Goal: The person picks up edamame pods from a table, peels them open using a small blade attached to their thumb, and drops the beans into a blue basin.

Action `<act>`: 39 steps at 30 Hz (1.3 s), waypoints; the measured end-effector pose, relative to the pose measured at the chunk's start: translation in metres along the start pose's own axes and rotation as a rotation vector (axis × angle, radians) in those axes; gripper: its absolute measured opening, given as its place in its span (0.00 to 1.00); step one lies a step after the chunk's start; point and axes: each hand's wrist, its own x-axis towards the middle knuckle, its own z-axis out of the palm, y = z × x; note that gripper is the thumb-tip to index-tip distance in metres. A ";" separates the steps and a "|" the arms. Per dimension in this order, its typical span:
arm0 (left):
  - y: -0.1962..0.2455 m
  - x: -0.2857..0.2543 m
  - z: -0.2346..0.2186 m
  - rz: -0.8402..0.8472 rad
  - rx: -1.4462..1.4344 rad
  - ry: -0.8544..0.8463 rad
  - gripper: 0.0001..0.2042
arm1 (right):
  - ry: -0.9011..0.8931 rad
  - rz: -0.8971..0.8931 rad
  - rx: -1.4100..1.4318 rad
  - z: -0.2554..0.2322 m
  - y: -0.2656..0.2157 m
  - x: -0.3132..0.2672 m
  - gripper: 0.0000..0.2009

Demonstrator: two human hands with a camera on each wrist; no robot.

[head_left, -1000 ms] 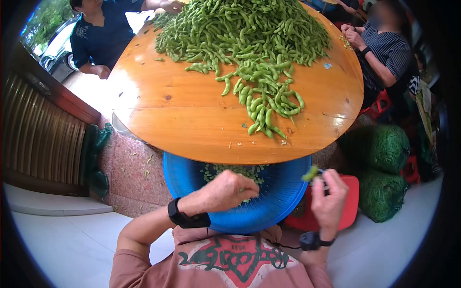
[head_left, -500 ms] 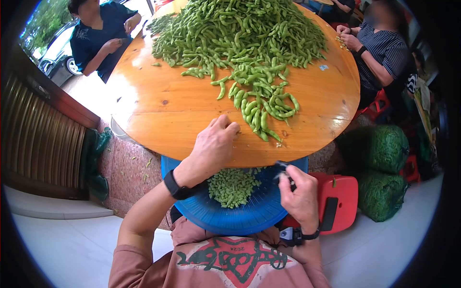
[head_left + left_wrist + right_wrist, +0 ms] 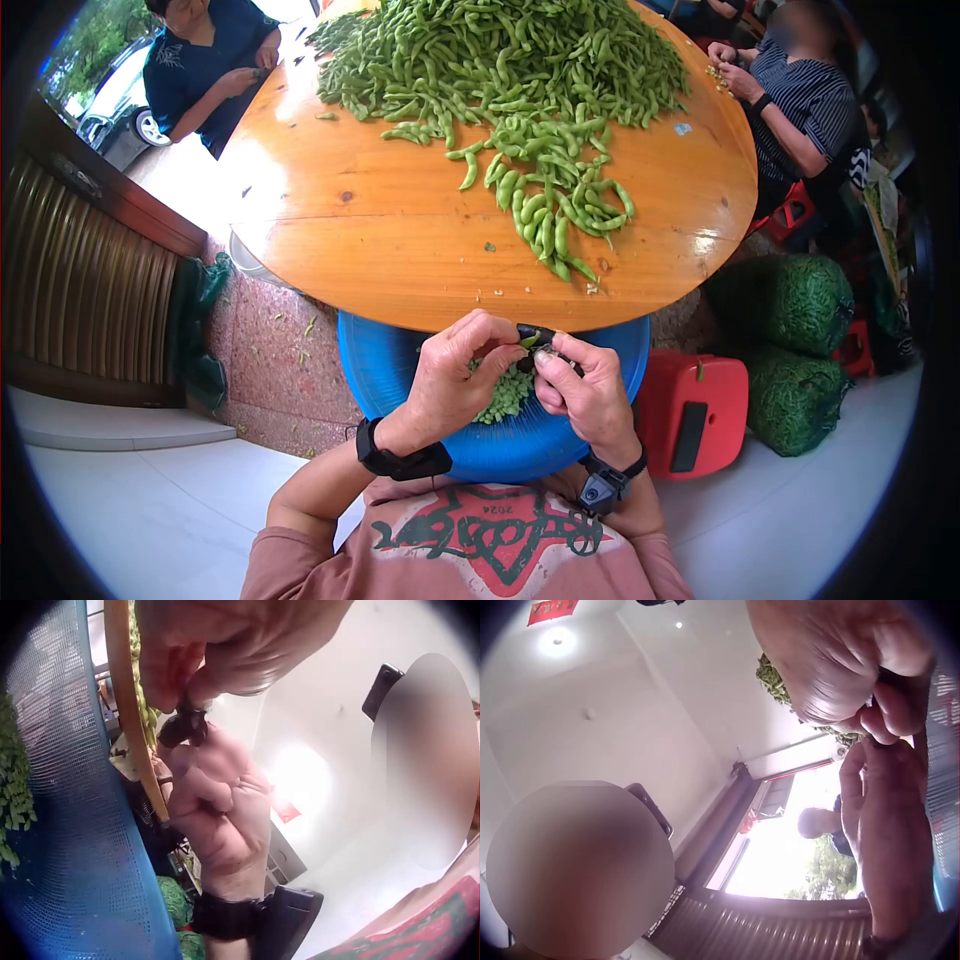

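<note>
Overhead, at the far left of the right wrist view, a red sheet (image 3: 553,610) bears marks too small to read. In the head view, from the left: a ribbed brown shutter (image 3: 95,280), then a person in a dark top (image 3: 205,85) beside the wooden surface (image 3: 350,235), which carries heaped green pods. The surface's edge overhangs a blue basin (image 3: 372,375) of shelled beans (image 3: 507,400), partly hidden by the hands. The left hand (image 3: 452,375) pinches a green pod (image 3: 529,342) above the basin; the right hand (image 3: 590,388), fingers curled, grips it from the other side, beside something dark. Below, a pinkish shirt (image 3: 490,535) shows "2024" and script I cannot read. Rightward come a red stool (image 3: 715,400), stacked green mesh sacks (image 3: 785,305) and a person in stripes (image 3: 805,115).
</note>
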 end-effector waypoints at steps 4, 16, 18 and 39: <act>-0.003 -0.006 0.000 -0.327 -0.576 -0.078 0.08 | 0.004 -0.075 -0.056 -0.006 0.005 -0.001 0.05; 0.001 -0.016 0.001 -0.039 0.024 -0.216 0.20 | 0.008 -0.691 -1.235 -0.016 -0.004 -0.008 0.11; -0.004 -0.016 0.003 0.156 0.350 -0.190 0.24 | 0.061 -0.684 -1.201 -0.022 0.000 -0.005 0.11; 0.004 0.106 0.011 0.585 0.920 -0.467 0.17 | 0.957 -0.396 -1.450 -0.131 -0.029 -0.058 0.10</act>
